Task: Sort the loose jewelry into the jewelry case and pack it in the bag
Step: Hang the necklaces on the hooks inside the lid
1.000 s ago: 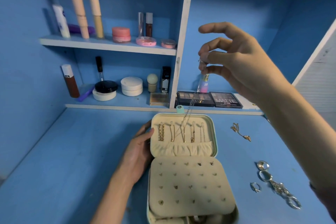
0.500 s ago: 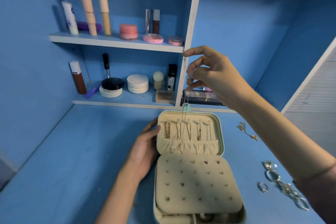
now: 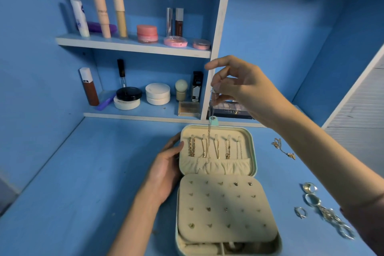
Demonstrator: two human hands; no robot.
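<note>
An open mint jewelry case [image 3: 254, 147] lies on the blue desk, its cream lid panel hung with several gold chains and its cream pad studded with small earrings. My left hand [image 3: 166, 164] rests against the case's left side with fingers relaxed. My right hand [image 3: 239, 87] hovers above the lid and pinches a thin chain necklace [image 3: 209, 131], which hangs down to the lid's hooks and pocket. A loose gold necklace [image 3: 283, 148] lies right of the case. Several silver rings [image 3: 320, 208] lie at the right front.
Behind the case stand two shelves of cosmetics: tubes, pink jars [image 3: 147, 33], white compacts [image 3: 157, 93] and a black-lidded jar [image 3: 128, 93]. An eyeshadow palette [image 3: 230, 111] lies on the low shelf to the right of a white divider [image 3: 220, 27]. Blue walls close in the desk.
My right hand came down and left with the chain, from high above the case to just over the lid. The left hand stayed on the case's side.
</note>
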